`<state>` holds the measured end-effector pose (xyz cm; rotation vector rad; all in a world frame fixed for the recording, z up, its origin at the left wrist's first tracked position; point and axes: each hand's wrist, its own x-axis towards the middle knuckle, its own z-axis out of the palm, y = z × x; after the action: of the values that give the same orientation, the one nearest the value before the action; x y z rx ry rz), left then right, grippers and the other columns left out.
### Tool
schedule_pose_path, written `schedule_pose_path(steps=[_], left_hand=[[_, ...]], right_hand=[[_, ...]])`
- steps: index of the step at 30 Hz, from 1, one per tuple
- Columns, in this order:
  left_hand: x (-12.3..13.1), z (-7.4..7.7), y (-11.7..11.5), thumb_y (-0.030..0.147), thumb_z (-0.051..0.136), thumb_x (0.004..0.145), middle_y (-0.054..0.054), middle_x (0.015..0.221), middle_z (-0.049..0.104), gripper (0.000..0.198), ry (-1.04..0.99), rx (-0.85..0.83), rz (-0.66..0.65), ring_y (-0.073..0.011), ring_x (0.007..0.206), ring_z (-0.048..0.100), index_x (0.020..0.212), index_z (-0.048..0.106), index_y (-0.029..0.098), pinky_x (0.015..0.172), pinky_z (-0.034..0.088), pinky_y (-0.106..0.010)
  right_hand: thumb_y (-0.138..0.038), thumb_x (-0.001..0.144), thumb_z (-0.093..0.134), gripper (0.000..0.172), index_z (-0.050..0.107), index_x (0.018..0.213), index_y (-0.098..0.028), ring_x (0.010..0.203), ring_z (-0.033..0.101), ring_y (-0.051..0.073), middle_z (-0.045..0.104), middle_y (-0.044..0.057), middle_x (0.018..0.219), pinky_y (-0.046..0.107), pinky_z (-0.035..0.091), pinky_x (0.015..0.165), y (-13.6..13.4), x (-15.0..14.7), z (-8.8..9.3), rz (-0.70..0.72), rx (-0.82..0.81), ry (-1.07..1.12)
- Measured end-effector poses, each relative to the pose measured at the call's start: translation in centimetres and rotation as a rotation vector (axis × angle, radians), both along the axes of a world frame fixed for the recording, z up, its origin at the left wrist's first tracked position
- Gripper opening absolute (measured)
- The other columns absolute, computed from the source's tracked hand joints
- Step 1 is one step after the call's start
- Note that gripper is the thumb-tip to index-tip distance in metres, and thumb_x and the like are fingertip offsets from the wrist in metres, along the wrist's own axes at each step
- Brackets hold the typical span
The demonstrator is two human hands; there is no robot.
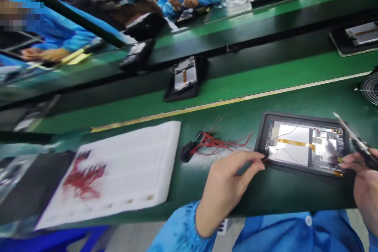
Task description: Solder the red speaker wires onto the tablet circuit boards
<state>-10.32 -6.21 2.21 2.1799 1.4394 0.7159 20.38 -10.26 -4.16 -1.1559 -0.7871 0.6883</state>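
1. Two hands work at a green desk [233,195]. The left hand [230,181] is in the middle of the view, and the right hand [366,187] is at the far right edge.
2. An open tablet [291,143] lies in a black tray [298,117] on the desk, just past the hands. Inside it you can see a gold strip [295,144] and a small circuit board [327,151].
3. The left fingers [255,161] are almost closed and touch the tray's near edge. A thin red wire may be there, but it is too small to tell if they hold it.
4. The right fingers [351,160] are closed around the black grip of some thin metal tweezers [356,138]. The tips point over the tablet's corner.
5. Right now, both hands are at the tablet's edges. The tips are close to tiny parts, so any move there calls for slow, steady care.
6. A bunch of red wires [214,145] with black plugs lies beside the tray. More red wires [84,177] rest on a white foam sheet [132,173].
7. Across the desk, another person's hands [183,2] work by a second tray.
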Motion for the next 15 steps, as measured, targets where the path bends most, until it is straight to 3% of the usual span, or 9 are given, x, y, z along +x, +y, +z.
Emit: schedule_pose_path(steps=[4, 7, 15], left_hand=[[4.6, 0.1, 1.9, 0.019, 0.067, 0.11, -0.002, 0.092, 0.084, 0.012, -0.088, 0.132, -0.242, -0.0157, 0.082, 0.08, 0.105, 0.077, 0.019, 0.082, 0.063, -0.025], [6.9, -0.5, 2.9, 0.018, 0.063, 0.112, -0.003, 0.093, 0.083, 0.013, -0.097, 0.197, -0.346, -0.0163, 0.085, 0.079, 0.106, 0.075, 0.018, 0.084, 0.064, -0.027], [8.2, -1.3, 3.4, 0.015, 0.064, 0.111, -0.004, 0.097, 0.081, 0.008, -0.173, 0.212, -0.411, -0.0173, 0.093, 0.077, 0.109, 0.071, 0.019, 0.09, 0.062, -0.028]], right_hand=[[-0.021, 0.1, 0.079, 0.03, 0.076, 0.129, -0.025, 0.093, 0.081, 0.021, 0.073, 0.007, 0.115, 0.031, 0.071, 0.084, -0.7, -1.7, 1.6, 0.19, -0.05, -0.338], [-0.015, 0.101, 0.075, 0.038, 0.071, 0.136, -0.03, 0.101, 0.08, 0.019, 0.07, 0.005, 0.121, 0.03, 0.069, 0.092, -0.5, -2.9, 2.8, 0.276, -0.08, -0.429], [-0.01, 0.1, 0.069, 0.043, 0.069, 0.136, -0.033, 0.099, 0.076, 0.014, 0.067, 0.001, 0.118, 0.023, 0.064, 0.095, 0.3, -4.3, 3.5, 0.234, -0.086, -0.412]])
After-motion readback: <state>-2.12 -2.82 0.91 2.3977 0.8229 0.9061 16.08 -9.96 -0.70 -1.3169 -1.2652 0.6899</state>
